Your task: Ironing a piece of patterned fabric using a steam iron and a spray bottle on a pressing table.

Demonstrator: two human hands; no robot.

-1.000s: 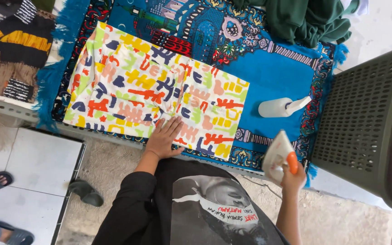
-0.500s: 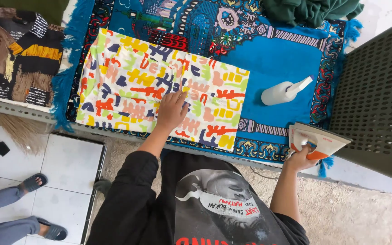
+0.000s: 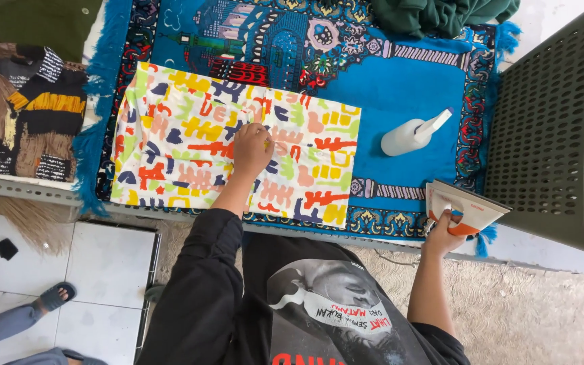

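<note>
The person stands at the near edge of a blue patterned rug (image 3: 400,88) that is spread over a table, and I use this rug as the landmark for all places. On the left half of the rug lies a folded cloth with colourful shapes (image 3: 184,149) on a pale ground, flat and with its long side along the rug. The left hand (image 3: 251,149) rests on the middle of this cloth with the palm down and the fingers spread a little; it presses the cloth and does not grip anything. The right hand (image 3: 444,233) is at the near right corner of the rug and is closed around the orange handle of a white iron (image 3: 464,206), which stands tilted at the rug's edge, well apart from the cloth. On the right part of the rug, between the cloth and the iron, a white spray bottle (image 3: 414,134) lies on its side, and no hand touches it. At the far edge of the rug there is a heap of dark green fabric (image 3: 441,15). Just beside the rug on the right stands a grey perforated basket (image 3: 549,135). Left of the rug lies a brown, black and yellow garment (image 3: 25,115). On the tiled floor below the rug's near left corner, another person's foot in a sandal (image 3: 55,296) is visible.
</note>
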